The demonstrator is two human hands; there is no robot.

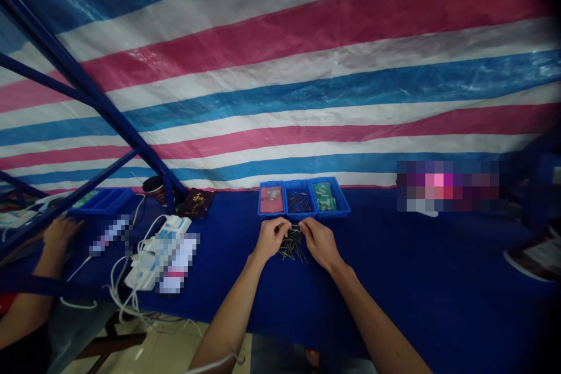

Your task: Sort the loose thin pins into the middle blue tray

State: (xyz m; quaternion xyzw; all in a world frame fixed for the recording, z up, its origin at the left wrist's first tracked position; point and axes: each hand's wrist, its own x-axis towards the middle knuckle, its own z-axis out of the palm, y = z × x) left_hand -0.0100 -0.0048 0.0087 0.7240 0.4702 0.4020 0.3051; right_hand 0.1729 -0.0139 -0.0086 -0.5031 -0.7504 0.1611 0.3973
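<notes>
My left hand [272, 238] and my right hand [319, 239] face each other over the blue table, fingers pinched. Between their fingertips runs a thin, dark stick-like piece [295, 227], too small to name surely. Just below lies a loose pile of thin brassy and dark sticks [293, 246] on the tabletop. Beyond my hands three blue trays stand side by side. In the left tray [272, 213] is a pink layer with small pale pieces. Dark slender pieces [299, 201] fill the middle one, and green-and-white small pieces [324, 196] the right one.
To my left lie a white power strip [151, 260] with tangled cables, a dark packet [196, 203] and a dark cup [154, 190]. Another person's hand [61, 231] rests farther left, near a blue tray [107, 200]. A blue metal frame [118, 120] crosses the left side. Striped sheeting hangs behind.
</notes>
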